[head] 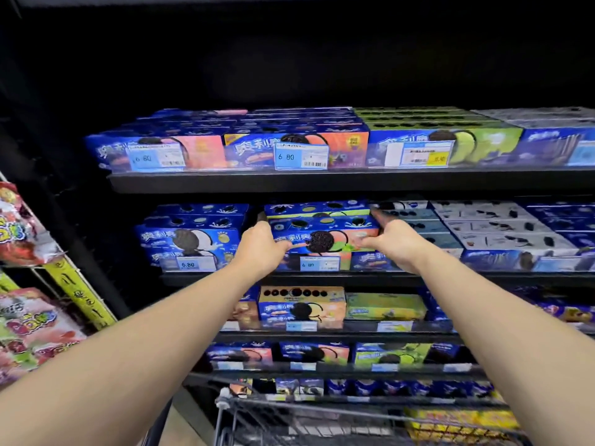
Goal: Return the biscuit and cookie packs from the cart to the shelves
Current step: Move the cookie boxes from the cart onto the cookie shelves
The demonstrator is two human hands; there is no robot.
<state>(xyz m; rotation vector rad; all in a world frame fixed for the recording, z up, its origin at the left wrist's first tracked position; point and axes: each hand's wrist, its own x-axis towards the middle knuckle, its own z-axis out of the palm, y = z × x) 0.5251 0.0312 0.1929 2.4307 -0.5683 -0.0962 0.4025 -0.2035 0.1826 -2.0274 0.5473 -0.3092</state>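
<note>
A blue cookie box [325, 235] with a black sandwich cookie and a pink and green end lies on top of a stack on the second shelf [322, 278]. My left hand [259, 244] grips its left end, fingers round the side and thumb on the front. My right hand [394, 241] grips the right end the same way. Another blue box [317, 209] lies just behind it. The wire cart [354, 420] stands below, with yellow packs [463, 423] in its right part.
Rows of blue cookie boxes fill the top shelf [322, 180] and the lower shelves [322, 333]. White and blue boxes [495, 226] lie to the right of my hands. Hanging candy bags [25, 226] crowd the left edge. Price tags [301, 156] clip along the shelf fronts.
</note>
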